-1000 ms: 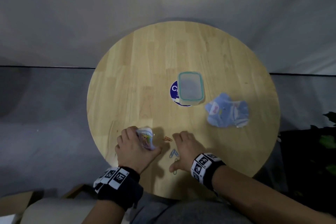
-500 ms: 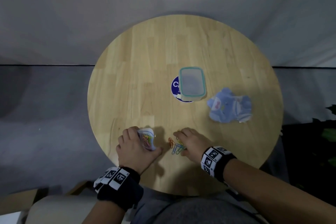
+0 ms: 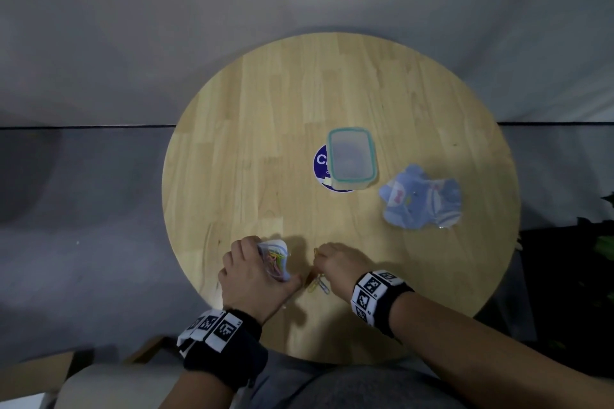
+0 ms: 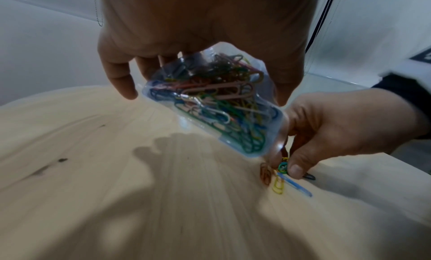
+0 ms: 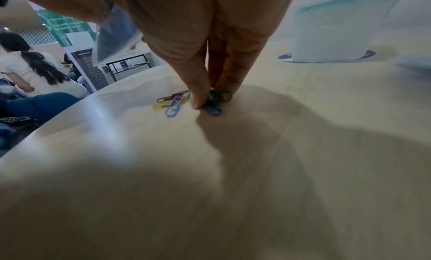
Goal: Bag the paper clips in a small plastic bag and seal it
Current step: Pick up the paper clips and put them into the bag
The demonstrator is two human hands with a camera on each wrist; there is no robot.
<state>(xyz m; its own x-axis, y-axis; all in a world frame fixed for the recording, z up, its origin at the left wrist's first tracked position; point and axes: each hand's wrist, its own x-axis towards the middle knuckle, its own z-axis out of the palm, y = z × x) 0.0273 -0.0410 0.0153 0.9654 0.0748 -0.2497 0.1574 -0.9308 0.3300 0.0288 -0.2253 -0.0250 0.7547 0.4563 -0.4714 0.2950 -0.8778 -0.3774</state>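
Note:
My left hand [image 3: 255,271] grips a small clear plastic bag [image 3: 274,259] near the table's front edge; the left wrist view shows the bag [image 4: 217,105] stuffed with coloured paper clips. Just to its right, my right hand [image 3: 335,261] pinches a few green and yellow clips [image 5: 220,96] between thumb and fingers, down on the wood. Loose clips [image 3: 317,285] lie beside that hand: a blue one [image 5: 173,106], a yellow one and a brown one. In the left wrist view the right hand [image 4: 326,133] sits just below the bag's lower corner.
On the round wooden table [image 3: 265,143] a clear lidded box with a teal rim [image 3: 350,158] stands on a blue round sticker [image 3: 320,163]. A crumpled blue patterned bag [image 3: 420,197] lies to the right. People sit beyond the table in the right wrist view.
My right hand has drawn the scattered clips together beside the bag and now pinches some. The left hand has kept holding the bag in place.

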